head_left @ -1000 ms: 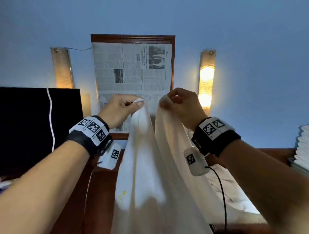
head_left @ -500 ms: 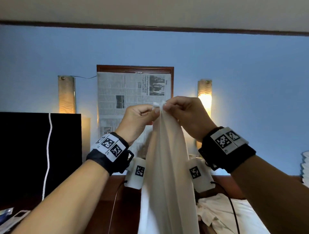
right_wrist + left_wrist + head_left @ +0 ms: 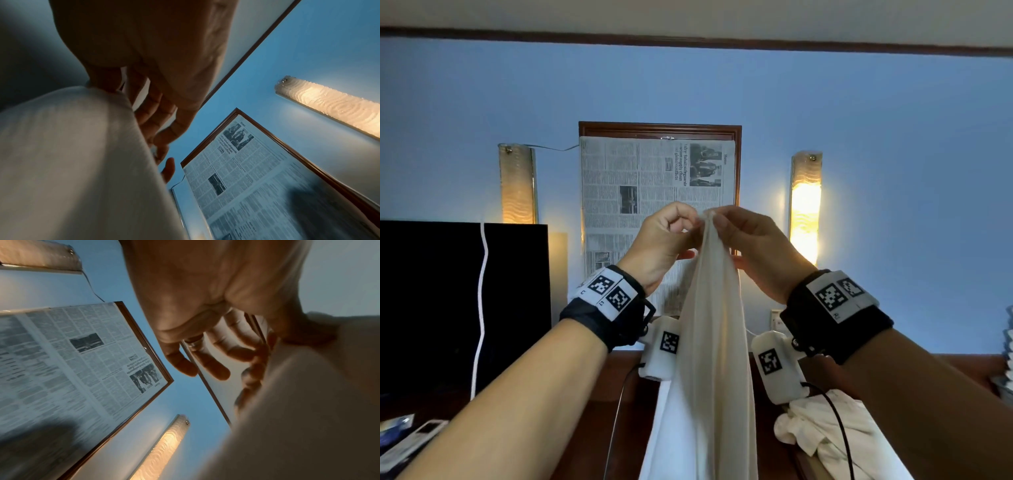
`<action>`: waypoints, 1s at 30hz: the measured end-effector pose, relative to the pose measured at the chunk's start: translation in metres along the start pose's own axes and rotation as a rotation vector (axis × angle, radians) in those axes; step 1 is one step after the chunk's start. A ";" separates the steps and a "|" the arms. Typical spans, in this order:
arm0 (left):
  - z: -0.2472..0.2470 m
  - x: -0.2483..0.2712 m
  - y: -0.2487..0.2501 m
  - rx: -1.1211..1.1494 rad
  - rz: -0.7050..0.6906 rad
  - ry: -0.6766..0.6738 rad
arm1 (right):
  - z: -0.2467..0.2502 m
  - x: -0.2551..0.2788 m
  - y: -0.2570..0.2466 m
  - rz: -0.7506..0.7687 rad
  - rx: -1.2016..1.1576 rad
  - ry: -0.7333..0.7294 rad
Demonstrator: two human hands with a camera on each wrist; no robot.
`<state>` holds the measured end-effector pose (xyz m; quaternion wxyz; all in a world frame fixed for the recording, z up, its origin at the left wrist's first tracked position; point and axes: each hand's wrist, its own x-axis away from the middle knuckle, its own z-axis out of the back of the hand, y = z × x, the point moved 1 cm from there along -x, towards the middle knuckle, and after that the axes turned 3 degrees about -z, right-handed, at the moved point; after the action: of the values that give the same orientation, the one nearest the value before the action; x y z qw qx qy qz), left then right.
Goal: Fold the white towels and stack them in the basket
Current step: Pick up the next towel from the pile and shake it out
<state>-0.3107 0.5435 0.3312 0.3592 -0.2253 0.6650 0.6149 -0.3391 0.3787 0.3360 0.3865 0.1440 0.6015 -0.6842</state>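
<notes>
Since a second ago the left hand (image 3: 661, 245) and right hand (image 3: 751, 248) have closed together, each pinching a top corner of the white towel (image 3: 710, 342); the lengthwise half-fold looks made. Cloth hangs thin, limp, in a narrow drape above the dark wood table (image 3: 626, 421). Crumpled white cloth (image 3: 822, 431) lies at right, probably another towel; basket not in view.

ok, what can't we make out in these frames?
- Basket: in no view.
- Lower end of the hanging white cloth towel: cut off by the head view's bottom edge.
- Pinch points of the left hand and right hand: wrist views blurred, blocked by towel.
- Crumpled white cloth pile: partly behind the right forearm.
</notes>
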 end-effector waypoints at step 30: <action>-0.041 0.066 -0.110 -0.298 0.250 -0.058 | 0.032 0.088 0.139 -0.220 0.432 0.156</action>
<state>-0.2799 0.4975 0.2084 0.2616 -0.1740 0.5788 0.7525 -0.2914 0.3203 0.1865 0.2226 0.2092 0.4814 -0.8215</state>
